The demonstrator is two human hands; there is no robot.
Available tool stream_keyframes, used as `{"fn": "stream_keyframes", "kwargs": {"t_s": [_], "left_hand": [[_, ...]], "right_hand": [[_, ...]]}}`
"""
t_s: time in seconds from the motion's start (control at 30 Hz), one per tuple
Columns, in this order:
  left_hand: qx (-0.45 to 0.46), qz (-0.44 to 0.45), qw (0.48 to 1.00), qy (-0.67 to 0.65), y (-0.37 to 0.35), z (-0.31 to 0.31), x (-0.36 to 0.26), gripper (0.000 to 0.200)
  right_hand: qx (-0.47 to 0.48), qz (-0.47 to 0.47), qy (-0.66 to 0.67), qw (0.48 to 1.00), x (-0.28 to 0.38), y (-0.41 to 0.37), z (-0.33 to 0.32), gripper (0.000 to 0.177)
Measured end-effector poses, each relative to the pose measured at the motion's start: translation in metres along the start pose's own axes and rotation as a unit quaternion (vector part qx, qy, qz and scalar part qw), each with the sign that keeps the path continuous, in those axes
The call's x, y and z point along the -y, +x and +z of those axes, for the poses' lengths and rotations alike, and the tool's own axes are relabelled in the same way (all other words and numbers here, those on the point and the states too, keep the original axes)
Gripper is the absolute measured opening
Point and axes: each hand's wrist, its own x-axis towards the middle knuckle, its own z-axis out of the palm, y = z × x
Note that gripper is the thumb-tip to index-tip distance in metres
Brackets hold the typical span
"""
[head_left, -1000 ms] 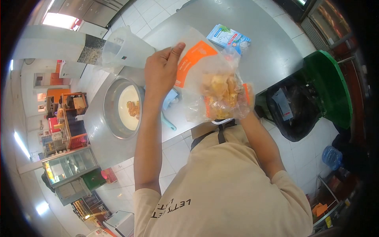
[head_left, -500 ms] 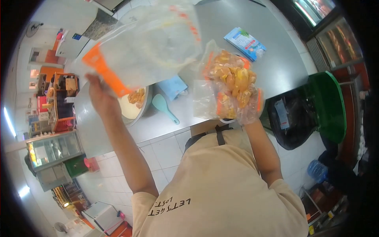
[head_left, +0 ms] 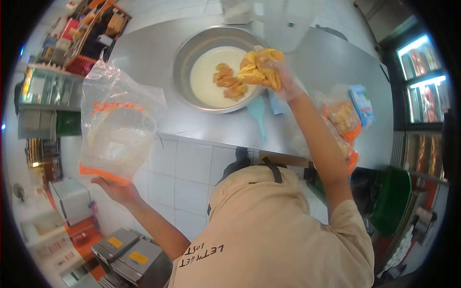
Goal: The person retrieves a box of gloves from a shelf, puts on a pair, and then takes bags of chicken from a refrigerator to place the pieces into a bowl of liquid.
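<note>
An empty-looking clear plastic bag point(head_left: 122, 129) with orange print hangs off to the left, its orange edge gripped by my left hand point(head_left: 117, 189). My right hand point(head_left: 282, 79), covered by a clear plastic glove, is closed around yellow-coated meat pieces point(head_left: 259, 69) above the right rim of a large metal bowl point(head_left: 181, 72). Pale liquid point(head_left: 204, 77) fills the bowl's bottom, with several meat pieces point(head_left: 230, 84) lying in it. A light blue spatula point(head_left: 258, 117) rests on the metal table, right of the bowl and below my right hand.
Bags of meat point(head_left: 343, 117) lie on the metal table point(head_left: 192, 125) at the right, partly behind my right forearm. Beside them is a blue-and-white packet point(head_left: 361, 104). A green bin point(head_left: 391, 199) stands at the lower right. A clear container point(head_left: 288, 24) is beyond the bowl.
My left hand has swung the clear bag down and left, off the table. My right hand has lifted meat from the bags and moved it to the bowl. The view has shifted.
</note>
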Motion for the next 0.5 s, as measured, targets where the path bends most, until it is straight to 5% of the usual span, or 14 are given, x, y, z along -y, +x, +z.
{"fn": "stream_keyframes", "kwargs": {"t_s": [0.2,0.5], "left_hand": [[-0.091,0.025,0.994,0.055,0.007,-0.067,-0.023,0.074],[-0.169,0.028,0.981,0.085,0.032,-0.098,-0.031,0.067]], "right_hand": [[-0.039,0.042,-0.120,0.991,-0.021,0.091,0.039,0.039],[-0.068,0.074,-0.237,0.966,-0.029,0.101,0.072,0.035]]}}
